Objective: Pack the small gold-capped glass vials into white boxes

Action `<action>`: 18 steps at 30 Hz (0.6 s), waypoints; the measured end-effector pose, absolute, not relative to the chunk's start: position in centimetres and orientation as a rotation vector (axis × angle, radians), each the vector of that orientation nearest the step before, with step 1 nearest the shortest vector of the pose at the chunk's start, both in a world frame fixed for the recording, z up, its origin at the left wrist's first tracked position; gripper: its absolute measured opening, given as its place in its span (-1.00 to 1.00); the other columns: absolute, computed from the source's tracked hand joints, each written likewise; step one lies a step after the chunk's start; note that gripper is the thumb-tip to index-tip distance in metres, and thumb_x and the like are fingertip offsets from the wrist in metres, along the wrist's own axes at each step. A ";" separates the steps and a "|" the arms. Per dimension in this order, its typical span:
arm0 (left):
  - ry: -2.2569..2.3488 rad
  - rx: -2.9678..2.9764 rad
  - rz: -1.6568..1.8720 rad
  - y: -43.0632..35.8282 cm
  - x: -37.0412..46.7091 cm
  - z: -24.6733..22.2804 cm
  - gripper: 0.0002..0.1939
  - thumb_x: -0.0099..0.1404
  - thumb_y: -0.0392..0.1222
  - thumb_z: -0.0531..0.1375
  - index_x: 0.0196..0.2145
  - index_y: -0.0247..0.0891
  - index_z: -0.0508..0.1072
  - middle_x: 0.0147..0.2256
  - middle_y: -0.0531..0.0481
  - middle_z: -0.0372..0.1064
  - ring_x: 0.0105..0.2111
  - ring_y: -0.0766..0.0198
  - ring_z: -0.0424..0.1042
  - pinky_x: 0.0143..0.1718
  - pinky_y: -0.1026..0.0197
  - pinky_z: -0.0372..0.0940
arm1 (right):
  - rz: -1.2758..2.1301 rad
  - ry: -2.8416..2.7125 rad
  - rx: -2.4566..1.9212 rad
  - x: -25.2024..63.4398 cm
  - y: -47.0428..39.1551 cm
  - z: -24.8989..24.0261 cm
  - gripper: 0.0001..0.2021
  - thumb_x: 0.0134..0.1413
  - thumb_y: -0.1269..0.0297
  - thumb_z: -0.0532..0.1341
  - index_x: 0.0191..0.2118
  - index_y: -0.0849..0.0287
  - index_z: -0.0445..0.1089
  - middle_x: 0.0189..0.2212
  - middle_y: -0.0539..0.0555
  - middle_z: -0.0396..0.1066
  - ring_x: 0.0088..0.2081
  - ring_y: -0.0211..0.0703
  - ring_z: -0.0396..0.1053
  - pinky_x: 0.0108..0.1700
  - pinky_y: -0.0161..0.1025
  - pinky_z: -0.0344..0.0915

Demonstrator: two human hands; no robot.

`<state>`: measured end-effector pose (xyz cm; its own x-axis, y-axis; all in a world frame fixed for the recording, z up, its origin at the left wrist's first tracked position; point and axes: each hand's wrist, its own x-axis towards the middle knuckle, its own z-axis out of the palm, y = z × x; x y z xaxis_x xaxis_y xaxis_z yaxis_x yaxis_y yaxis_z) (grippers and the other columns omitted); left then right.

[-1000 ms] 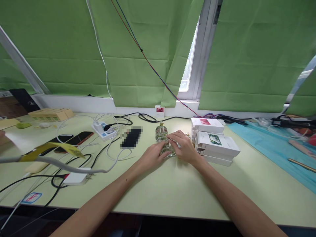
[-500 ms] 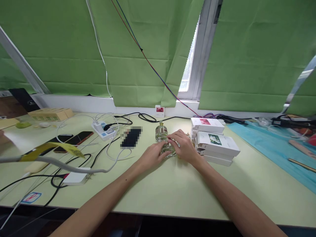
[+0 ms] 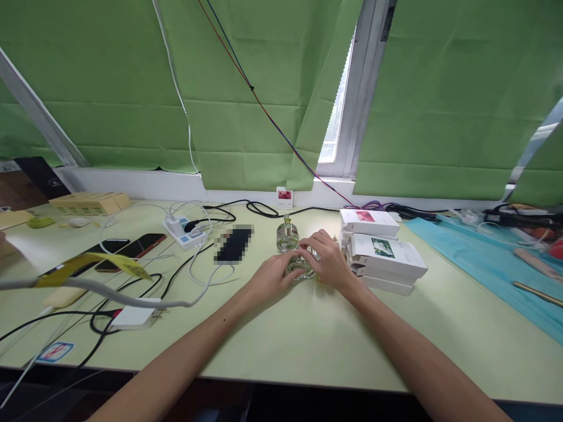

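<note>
A clear glass bottle (image 3: 299,268) stands on the pale green table, with my left hand (image 3: 278,274) closed on its left side. My right hand (image 3: 326,258) is closed at the bottle's top and right side, its fingertips meeting those of my left hand. The bottle's top is hidden by the fingers. Just behind it stands a second glass bottle (image 3: 287,235) with a gold-coloured top, touched by neither hand. Part of another gold-topped item shows behind my right hand, mostly hidden. White boxes (image 3: 387,255) with flower pictures are stacked to the right of my right hand.
Phones (image 3: 132,252), a power strip (image 3: 185,231), a white adapter (image 3: 136,315) and tangled cables cover the left side of the table (image 3: 264,346). A small white box (image 3: 285,199) is at the back. Blue sheeting (image 3: 479,258) lies at the right.
The fingertips of both hands have shifted very slightly at the bottle's top. The rest looks the same.
</note>
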<state>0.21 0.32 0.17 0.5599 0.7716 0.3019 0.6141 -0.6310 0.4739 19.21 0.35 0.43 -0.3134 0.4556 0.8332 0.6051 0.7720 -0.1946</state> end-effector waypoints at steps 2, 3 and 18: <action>1.136 2.481 0.710 0.3 0.2 0.2 -0.67 0.41 -0.01 0.13 0.01 -0.22 0.43 -0.42 -0.01 0.45 -0.36 0.11 0.47 -0.32 0.20 0.23 | -0.187 -1.962 -0.811 19.2 0.4 0.4 -0.90 0.34 0.30 0.18 -0.19 0.13 0.45 -0.36 0.11 0.43 -0.26 -0.04 0.31 -0.25 -0.12 0.32; 1.133 2.478 0.713 0.3 0.2 0.2 -0.68 0.41 -0.01 0.13 0.01 -0.22 0.43 -0.42 -0.01 0.45 -0.36 0.11 0.47 -0.32 0.20 0.23 | -0.185 -1.960 -0.819 19.2 0.4 0.3 -0.90 0.34 0.30 0.19 -0.20 0.12 0.45 -0.36 0.11 0.43 -0.25 -0.04 0.31 -0.25 -0.12 0.32; 1.158 2.483 0.678 0.1 0.3 0.4 -0.67 0.41 0.00 0.12 0.02 -0.22 0.42 -0.44 0.01 0.43 -0.41 0.14 0.44 -0.37 0.21 0.18 | -0.118 -1.917 -0.870 19.1 0.1 0.5 -0.87 0.33 0.22 0.20 -0.19 0.11 0.47 -0.32 0.11 0.48 -0.25 -0.05 0.33 -0.21 -0.09 0.34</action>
